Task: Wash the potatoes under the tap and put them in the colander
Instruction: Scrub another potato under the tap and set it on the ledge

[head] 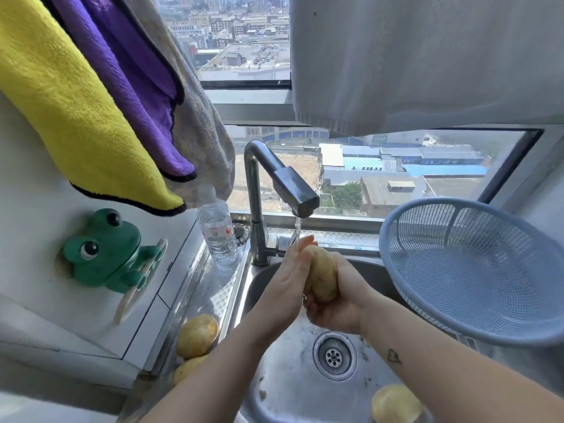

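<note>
A yellow-brown potato (321, 273) is held upright between both hands over the steel sink (283, 383), under a thin stream from the tap (297, 193). My right hand (334, 306) cups it from below and grips it. My left hand (288, 280) lies flat against its left side, fingers straight, fingertips in the water. The blue-grey colander (476, 270) rests tilted on the sink's right edge with nothing in it. Two potatoes (197, 335) (186, 368) lie on the steel ledge left of the sink. Another potato (396, 404) sits in the basin at the lower right.
A clear water bottle (217, 236) stands left of the tap base. A green frog holder (110, 253) hangs on the left wall. Yellow, purple and grey cloths (91, 96) hang overhead at the left, a white towel (427, 56) at the right. The drain (334, 357) lies below my hands.
</note>
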`<move>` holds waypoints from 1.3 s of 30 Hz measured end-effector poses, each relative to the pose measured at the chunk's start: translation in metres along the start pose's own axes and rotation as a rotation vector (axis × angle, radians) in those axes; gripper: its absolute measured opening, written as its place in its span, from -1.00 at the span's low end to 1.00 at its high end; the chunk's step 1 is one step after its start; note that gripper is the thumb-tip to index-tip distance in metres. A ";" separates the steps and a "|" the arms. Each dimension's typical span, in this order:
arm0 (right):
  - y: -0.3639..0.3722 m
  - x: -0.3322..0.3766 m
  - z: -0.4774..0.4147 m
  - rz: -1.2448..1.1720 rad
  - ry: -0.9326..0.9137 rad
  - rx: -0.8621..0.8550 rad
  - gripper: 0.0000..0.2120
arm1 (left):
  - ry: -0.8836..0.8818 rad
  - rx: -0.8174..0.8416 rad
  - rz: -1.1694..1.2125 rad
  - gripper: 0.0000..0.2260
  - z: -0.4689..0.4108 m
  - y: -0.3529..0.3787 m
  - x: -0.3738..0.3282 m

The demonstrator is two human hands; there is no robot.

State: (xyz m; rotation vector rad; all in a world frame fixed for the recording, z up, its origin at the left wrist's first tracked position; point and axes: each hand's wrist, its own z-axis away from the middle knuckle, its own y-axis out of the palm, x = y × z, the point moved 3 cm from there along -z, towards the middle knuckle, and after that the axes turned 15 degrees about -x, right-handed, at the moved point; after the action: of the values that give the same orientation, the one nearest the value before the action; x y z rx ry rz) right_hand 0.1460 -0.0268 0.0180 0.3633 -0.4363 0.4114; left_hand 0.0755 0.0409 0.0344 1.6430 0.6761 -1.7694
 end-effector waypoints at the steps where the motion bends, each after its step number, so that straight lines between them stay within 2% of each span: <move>1: 0.002 -0.002 0.000 0.022 0.024 0.026 -0.65 | 0.047 0.062 -0.051 -0.63 0.002 -0.004 0.000; 3: 0.007 -0.005 -0.001 0.049 0.060 0.067 -0.64 | 0.111 0.117 -0.175 -0.57 0.001 -0.011 0.000; 5: 0.011 -0.005 0.000 0.063 0.073 0.098 -0.61 | 0.149 0.114 -0.225 -0.65 -0.001 -0.016 -0.005; 9: 0.017 -0.002 0.003 0.074 0.060 0.098 -0.59 | 0.126 0.070 -0.115 -0.81 -0.006 -0.015 -0.012; 12: 0.021 0.000 0.005 0.079 -0.013 0.062 -0.62 | 0.158 -0.149 -0.009 -0.67 -0.013 -0.010 -0.012; 15: 0.021 0.000 0.006 0.088 -0.121 0.015 -0.54 | 0.109 -0.371 -0.010 -0.83 -0.018 -0.004 -0.012; 18: 0.018 0.002 0.007 0.199 -0.281 -0.054 -0.42 | -0.138 -0.537 0.129 -0.76 -0.026 -0.005 -0.006; 20: 0.015 0.009 0.007 0.414 -0.509 -0.119 -0.42 | -0.361 -0.594 0.259 -0.74 -0.029 -0.007 0.000; 23: 0.015 0.017 0.008 0.657 -0.849 -0.126 -0.54 | -0.641 -0.520 0.411 -0.77 -0.030 -0.010 0.011; 25: 0.017 0.016 0.009 0.668 -0.935 -0.068 -0.58 | -0.728 -0.408 0.528 -0.75 -0.030 -0.012 0.014; 28: 0.024 0.011 0.005 0.578 -0.876 0.031 -0.45 | -0.731 -0.324 0.623 -0.65 -0.032 -0.021 0.008; 30: 0.030 0.011 0.002 0.404 -0.738 0.054 -0.52 | -0.696 -0.289 0.653 -0.63 -0.030 -0.027 0.001; 33: 0.035 0.013 -0.001 0.078 -0.445 0.011 -0.61 | -0.600 -0.322 0.672 -0.66 -0.027 -0.034 -0.004; 39: 0.021 0.017 -0.007 -0.185 -0.214 -0.029 -0.53 | -0.577 -0.272 0.655 -0.79 -0.018 -0.026 -0.010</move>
State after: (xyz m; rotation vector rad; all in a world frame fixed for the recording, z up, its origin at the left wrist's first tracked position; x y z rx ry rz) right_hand 0.1530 -0.0011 0.0258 0.4177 -0.6115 0.1861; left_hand 0.0687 0.0727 0.0414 0.9378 0.0773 -1.4637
